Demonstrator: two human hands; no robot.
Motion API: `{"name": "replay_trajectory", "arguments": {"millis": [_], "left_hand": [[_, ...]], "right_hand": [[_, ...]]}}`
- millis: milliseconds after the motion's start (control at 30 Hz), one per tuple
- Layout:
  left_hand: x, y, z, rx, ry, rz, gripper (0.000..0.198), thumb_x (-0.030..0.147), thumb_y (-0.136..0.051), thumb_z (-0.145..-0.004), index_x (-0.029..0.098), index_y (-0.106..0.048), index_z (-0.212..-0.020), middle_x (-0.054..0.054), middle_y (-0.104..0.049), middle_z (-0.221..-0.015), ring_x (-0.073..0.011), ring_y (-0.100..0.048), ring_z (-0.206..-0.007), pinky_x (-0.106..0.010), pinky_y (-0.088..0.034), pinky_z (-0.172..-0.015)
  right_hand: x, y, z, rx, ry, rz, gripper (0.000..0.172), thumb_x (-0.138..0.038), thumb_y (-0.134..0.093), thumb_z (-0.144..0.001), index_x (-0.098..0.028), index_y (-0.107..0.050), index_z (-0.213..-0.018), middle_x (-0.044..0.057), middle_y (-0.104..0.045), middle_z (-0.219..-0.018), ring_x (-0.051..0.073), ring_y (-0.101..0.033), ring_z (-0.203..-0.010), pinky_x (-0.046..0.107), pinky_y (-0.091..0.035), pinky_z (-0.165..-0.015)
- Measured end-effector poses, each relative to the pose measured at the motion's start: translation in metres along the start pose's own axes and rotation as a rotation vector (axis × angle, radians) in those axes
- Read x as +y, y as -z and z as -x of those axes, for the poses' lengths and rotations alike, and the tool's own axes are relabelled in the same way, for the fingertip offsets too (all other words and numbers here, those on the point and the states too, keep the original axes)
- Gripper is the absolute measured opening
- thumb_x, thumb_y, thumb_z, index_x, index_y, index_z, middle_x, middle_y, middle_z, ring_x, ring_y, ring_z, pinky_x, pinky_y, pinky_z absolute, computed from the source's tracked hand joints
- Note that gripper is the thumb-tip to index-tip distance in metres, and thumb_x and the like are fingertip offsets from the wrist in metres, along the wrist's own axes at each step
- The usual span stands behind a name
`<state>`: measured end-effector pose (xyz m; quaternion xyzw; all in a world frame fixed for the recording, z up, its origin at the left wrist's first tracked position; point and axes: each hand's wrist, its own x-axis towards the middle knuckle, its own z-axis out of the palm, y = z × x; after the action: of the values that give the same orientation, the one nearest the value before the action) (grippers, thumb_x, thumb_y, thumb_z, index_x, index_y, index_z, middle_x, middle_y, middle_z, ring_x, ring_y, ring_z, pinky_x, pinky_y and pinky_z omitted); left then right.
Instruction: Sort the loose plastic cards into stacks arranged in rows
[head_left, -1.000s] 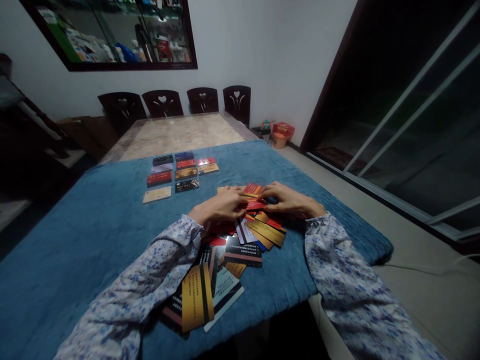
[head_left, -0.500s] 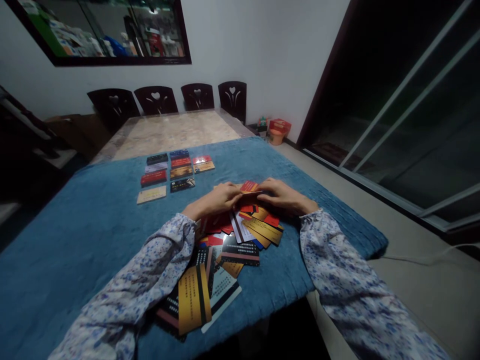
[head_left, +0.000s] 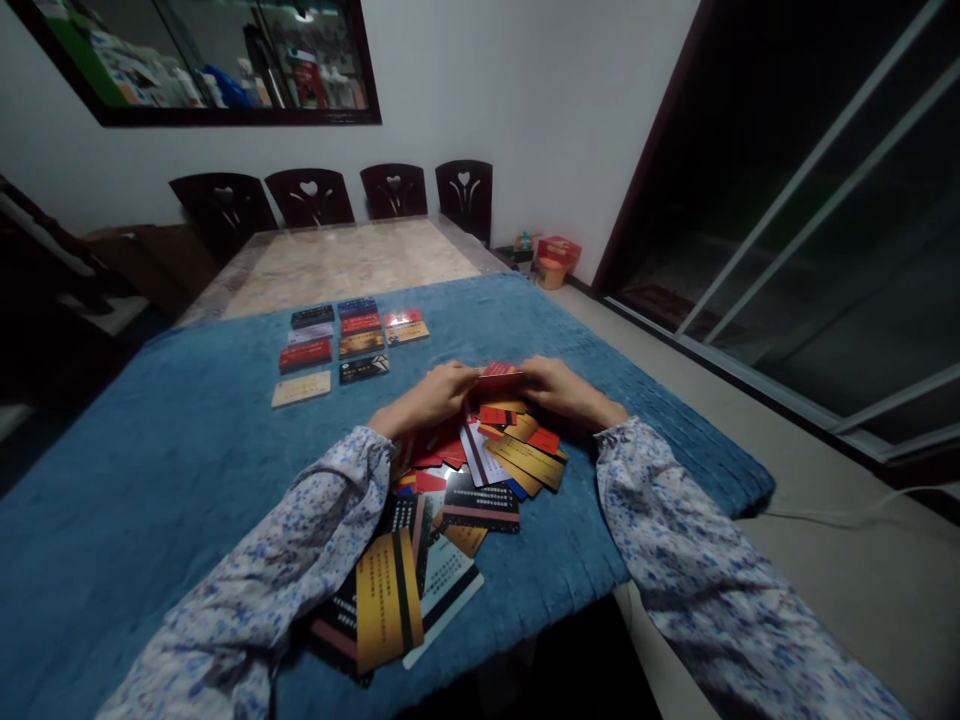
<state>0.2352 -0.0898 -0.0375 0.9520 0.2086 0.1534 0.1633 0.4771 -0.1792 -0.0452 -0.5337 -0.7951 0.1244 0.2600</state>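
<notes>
Between my two hands a red card (head_left: pixel 501 381) is held up on edge by its ends; whether it is one card or a small stack I cannot tell. My left hand (head_left: pixel 441 393) is closed on its left end, my right hand (head_left: pixel 559 387) on its right end. Below and nearer to me lies a loose heap of plastic cards: a black card (head_left: pixel 481 500), a gold card (head_left: pixel 388 600), a pale blue-grey card (head_left: pixel 444 590) and a lilac card (head_left: pixel 480 455) with a dark stripe. Part of the heap is hidden under my left hand.
Neat stacks of cards, among them a red stack (head_left: pixel 305 355) and a cream stack (head_left: pixel 301 388), stand in columns at the left beyond my hands. A blue cloth (head_left: pixel 187 470) covers the near table. Several dark chairs (head_left: pixel 309 198) line the far end.
The card between my hands has tilted up, so its red face now shows where only a thin edge showed before. My hands have shifted slightly; the heap and stacks stay put.
</notes>
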Motion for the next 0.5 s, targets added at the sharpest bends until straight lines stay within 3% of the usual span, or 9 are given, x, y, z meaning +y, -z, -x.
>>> {"name": "replay_trajectory", "arguments": {"millis": [233,333,500], "left_hand": [[0.0039,0.0035,-0.0006,0.003,-0.028,-0.006,0.03,0.011,-0.047,-0.093,0.017,-0.076,-0.1,-0.008,-0.07,-0.094,-0.0178,-0.063,-0.085,-0.028,-0.051,-0.083],[0.0059,0.0062,-0.0002,0.031,-0.014,-0.003,0.029,0.01,-0.048,-0.092,0.016,-0.077,-0.093,-0.009,-0.07,-0.093,-0.0187,-0.064,-0.089,-0.029,-0.051,-0.084],[0.0072,0.0067,0.0,0.042,-0.051,0.016,0.033,0.008,-0.054,-0.089,0.019,-0.077,-0.109,-0.006,-0.073,-0.094,-0.0188,-0.064,-0.09,-0.028,-0.05,-0.083]], "right_hand": [[0.003,-0.0043,-0.0017,0.059,0.007,-0.017,0.021,-0.017,-0.056,-0.085,-0.018,-0.074,-0.096,0.006,-0.074,-0.09,0.019,-0.063,-0.08,0.029,-0.047,-0.075],[0.0027,-0.0046,-0.002,0.168,0.0,-0.016,0.014,-0.022,-0.057,-0.086,-0.02,-0.071,-0.09,0.006,-0.073,-0.088,0.02,-0.062,-0.081,0.031,-0.047,-0.077],[-0.0054,-0.0057,-0.0034,0.361,0.031,-0.091,0.015,-0.031,-0.054,-0.092,-0.022,-0.065,-0.098,0.006,-0.072,-0.096,0.022,-0.065,-0.089,0.034,-0.05,-0.083]]}}
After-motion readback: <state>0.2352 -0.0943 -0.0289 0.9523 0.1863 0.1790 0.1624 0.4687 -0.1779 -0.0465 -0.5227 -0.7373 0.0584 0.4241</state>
